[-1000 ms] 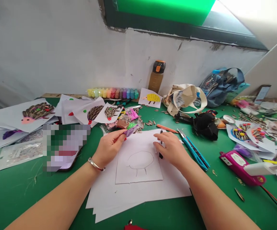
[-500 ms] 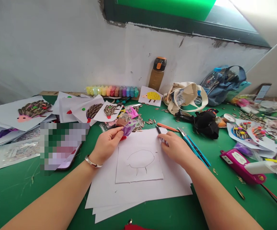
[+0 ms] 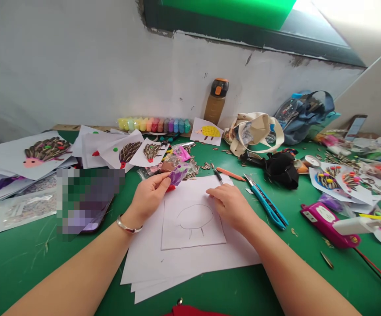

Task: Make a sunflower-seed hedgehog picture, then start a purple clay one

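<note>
My left hand (image 3: 150, 195) pinches a small clear packet of purple clay (image 3: 180, 174) between thumb and fingers, over the far left corner of the drawing sheet. On this smaller sheet of paper (image 3: 177, 239) is a pencil outline of an oval body with short legs. It lies on a stack of larger white sheets (image 3: 144, 272). My right hand (image 3: 233, 205) rests at the drawing's right side, fingers stretched out and holding nothing. Just beyond its fingertips lies a dark pen (image 3: 218, 176). Something red, partly hidden, shows under the packet by my left fingers.
An orange pen (image 3: 230, 174) and a blue utility knife (image 3: 266, 202) lie right of the paper. Further right is a magenta glue gun (image 3: 328, 224). On the left are a phone (image 3: 95, 219) and hedgehog pictures (image 3: 47, 151). A bottle (image 3: 216, 103) stands by the wall.
My right hand has let go of the dark pen and moved slightly left over the drawing. My left hand still holds the purple packet.
</note>
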`<state>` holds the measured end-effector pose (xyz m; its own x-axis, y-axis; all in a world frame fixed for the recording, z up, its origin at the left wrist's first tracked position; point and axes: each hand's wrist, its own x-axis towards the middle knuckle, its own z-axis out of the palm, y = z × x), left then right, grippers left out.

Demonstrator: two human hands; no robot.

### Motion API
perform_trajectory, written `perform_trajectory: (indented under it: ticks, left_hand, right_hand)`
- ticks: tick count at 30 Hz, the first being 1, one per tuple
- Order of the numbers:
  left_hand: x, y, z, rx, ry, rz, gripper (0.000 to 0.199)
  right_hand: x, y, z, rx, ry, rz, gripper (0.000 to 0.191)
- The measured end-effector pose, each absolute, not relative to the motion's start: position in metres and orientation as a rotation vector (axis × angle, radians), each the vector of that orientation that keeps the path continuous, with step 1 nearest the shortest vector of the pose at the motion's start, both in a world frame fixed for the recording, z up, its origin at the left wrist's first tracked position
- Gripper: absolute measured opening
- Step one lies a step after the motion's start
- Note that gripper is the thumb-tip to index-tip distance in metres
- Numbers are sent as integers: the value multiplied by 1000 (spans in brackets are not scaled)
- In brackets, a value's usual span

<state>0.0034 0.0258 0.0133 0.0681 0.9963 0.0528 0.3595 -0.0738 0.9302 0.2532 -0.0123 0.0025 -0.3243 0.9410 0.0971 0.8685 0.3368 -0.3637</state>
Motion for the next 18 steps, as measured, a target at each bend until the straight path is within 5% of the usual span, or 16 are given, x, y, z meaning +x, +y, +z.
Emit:
perform_trajectory:
  ticks: [12,18]
  left_hand:
    - [4,27,16,1473,1411,1013,40]
    - [4,22,21,1237,1148,1053,35]
  right_hand:
    - [255,-17,7,-1571,-2148,430,35]
    - [249,-14,18,-1625,-1702,790,26]
